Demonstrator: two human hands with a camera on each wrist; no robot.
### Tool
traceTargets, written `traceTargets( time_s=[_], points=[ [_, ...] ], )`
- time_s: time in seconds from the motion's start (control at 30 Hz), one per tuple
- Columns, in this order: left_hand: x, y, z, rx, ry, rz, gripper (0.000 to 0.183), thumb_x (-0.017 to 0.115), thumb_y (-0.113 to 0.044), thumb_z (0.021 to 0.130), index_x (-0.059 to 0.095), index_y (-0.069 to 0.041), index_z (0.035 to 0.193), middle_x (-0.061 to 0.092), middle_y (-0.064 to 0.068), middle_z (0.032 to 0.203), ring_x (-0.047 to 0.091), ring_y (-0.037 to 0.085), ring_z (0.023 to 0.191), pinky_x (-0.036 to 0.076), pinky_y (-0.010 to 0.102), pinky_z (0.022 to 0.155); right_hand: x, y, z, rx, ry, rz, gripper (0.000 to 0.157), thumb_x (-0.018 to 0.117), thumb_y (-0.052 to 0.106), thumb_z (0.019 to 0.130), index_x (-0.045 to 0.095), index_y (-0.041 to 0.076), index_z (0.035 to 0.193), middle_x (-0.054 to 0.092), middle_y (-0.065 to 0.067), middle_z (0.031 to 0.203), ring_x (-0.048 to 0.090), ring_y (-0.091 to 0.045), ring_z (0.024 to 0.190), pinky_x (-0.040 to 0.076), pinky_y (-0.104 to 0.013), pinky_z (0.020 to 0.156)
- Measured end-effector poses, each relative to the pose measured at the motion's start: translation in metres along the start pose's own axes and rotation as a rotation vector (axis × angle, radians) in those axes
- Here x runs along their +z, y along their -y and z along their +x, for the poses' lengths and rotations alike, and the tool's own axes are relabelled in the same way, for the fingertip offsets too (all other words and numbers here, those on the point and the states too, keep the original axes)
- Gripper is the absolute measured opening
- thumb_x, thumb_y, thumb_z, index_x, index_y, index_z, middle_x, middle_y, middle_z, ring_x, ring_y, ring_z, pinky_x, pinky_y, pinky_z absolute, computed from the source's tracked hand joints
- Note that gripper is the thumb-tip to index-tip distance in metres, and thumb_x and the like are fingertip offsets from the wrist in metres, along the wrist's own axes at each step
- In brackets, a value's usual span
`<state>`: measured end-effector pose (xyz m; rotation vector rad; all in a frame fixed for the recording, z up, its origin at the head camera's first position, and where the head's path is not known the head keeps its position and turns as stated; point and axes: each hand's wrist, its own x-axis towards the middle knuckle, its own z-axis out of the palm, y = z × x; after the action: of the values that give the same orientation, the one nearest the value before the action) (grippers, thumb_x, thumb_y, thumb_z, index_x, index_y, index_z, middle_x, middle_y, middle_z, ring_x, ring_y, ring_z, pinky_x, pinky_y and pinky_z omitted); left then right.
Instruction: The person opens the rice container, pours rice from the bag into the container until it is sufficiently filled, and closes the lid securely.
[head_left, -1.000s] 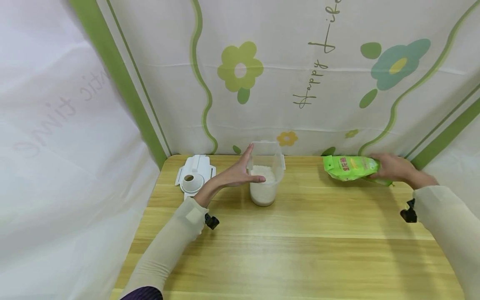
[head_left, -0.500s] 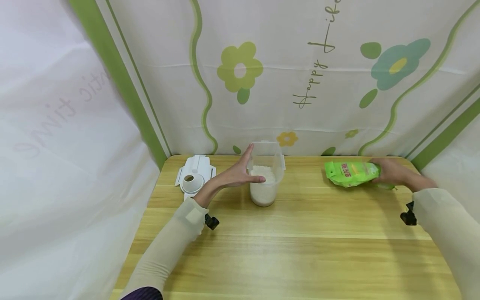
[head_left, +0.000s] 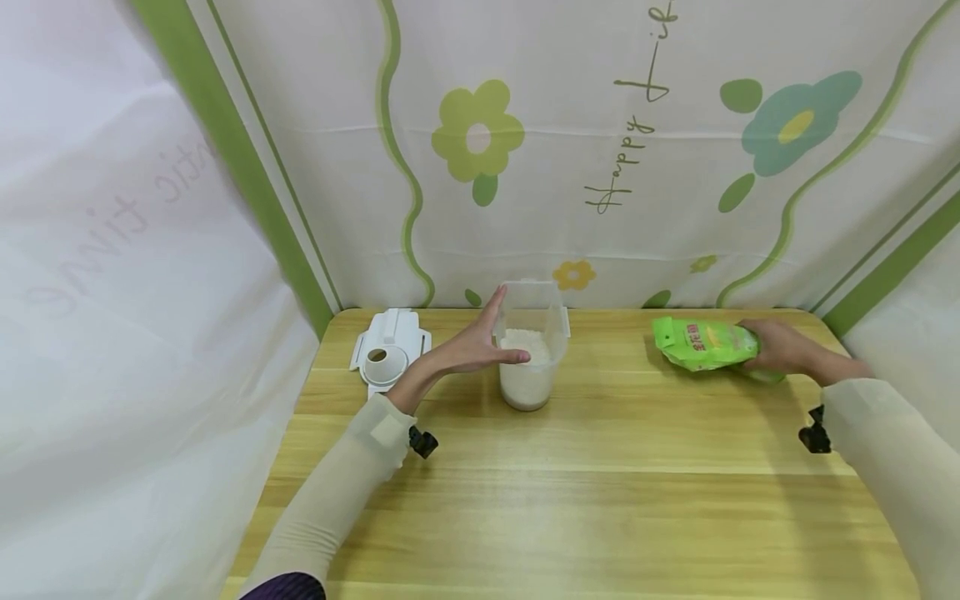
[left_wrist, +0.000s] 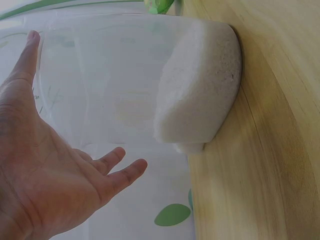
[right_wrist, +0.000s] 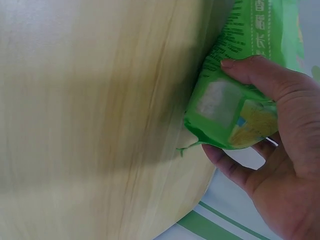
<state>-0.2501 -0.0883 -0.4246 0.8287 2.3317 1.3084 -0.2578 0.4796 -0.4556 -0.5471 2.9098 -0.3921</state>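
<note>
My left hand (head_left: 476, 346) grips the side of a tall clear plastic container (head_left: 527, 392), thumb on its near side and fingers along its far side. The container stands upright on the table, with white rice (left_wrist: 192, 82) in its lower part. At the back right, my right hand (head_left: 783, 346) holds a green rice bag (head_left: 708, 343) by its end. In the right wrist view, the thumb lies across the printed face of the bag (right_wrist: 215, 102) and the other fingers go underneath, partly hidden. The bag lies low at the tabletop, its far end pointing left.
A white plastic lid (head_left: 397, 329) with a round spout-like piece (head_left: 386, 365) on it lies at the back left, beside my left wrist. A patterned curtain (head_left: 480, 233) hangs right behind the table's back edge. The wooden table (head_left: 600, 500) stretches toward me.
My right hand has shifted the rice bag slightly toward me and to the right, down at the tabletop. My left hand and the container stay where they were.
</note>
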Motion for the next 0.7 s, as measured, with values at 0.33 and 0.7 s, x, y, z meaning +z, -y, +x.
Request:
traceTargets(
  time_s=[0.33,0.7],
  points=[
    [0.0,0.0,0.001,-0.007,-0.007,0.012,0.154,0.066,-0.098,0.063,-0.021,-0.027,0.168,-0.021,0.002,0.177,0.0,0.033,0.164,0.015,0.057,0.13,0.012,-0.006,0.001,-0.037,-0.024,0.016,0.077,0.097,0.008,0.07,0.055,-0.02,0.129,0.066,-0.036,0.116,0.064,-0.056,0.106,0.049,-0.072,0.095],
    [-0.001,0.0,0.001,-0.001,-0.009,0.025,0.152,0.068,-0.094,0.068,-0.019,-0.02,0.169,-0.021,0.005,0.177,-0.003,0.032,0.164,0.013,0.057,0.13,0.023,-0.005,0.002,-0.043,-0.062,0.067,0.102,0.103,0.024,0.066,0.048,-0.02,0.139,0.062,-0.04,0.126,0.061,-0.058,0.113,0.048,-0.072,0.097]
  ],
)
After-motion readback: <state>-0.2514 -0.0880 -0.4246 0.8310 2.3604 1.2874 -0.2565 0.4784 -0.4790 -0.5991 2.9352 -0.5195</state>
